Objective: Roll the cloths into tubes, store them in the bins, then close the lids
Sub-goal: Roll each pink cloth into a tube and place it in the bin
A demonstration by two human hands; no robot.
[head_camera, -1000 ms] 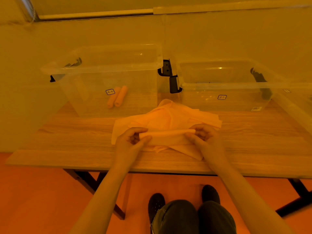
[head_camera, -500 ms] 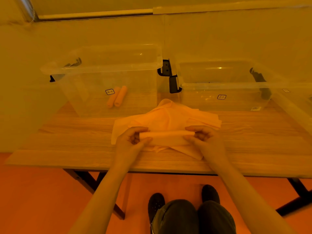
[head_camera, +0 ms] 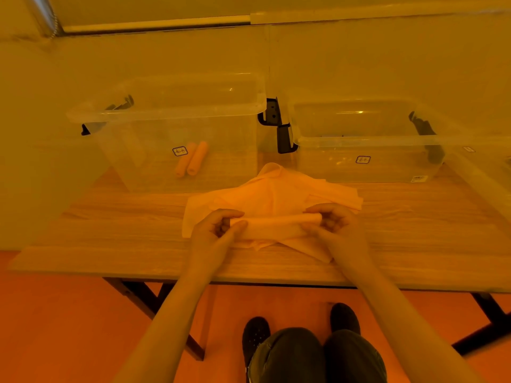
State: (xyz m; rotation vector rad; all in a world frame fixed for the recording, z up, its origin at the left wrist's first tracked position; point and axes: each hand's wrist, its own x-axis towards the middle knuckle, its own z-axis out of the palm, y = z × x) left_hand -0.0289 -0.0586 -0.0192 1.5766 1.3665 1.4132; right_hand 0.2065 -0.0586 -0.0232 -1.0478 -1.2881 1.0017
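Note:
A pale orange cloth roll (head_camera: 273, 227) lies across a loose pile of orange cloths (head_camera: 265, 194) near the table's front. My left hand (head_camera: 214, 233) pinches the roll's left end and my right hand (head_camera: 336, 228) pinches its right end, fingers curled round it. Behind the pile stand two clear bins without lids. The left bin (head_camera: 166, 117) holds two rolled cloths (head_camera: 192, 158) side by side. Inside the right bin (head_camera: 367, 139) I see no cloth.
The wooden table (head_camera: 110, 239) backs against a wall. Black latch handles (head_camera: 276, 125) hang on the bins' ends between them. A clear lid (head_camera: 486, 172) leans at the far right. My shoes and knees show below the table edge.
Both hands have turned the cloth a little further, so the roll looks slightly tighter. The hands stay in the same place on the table.

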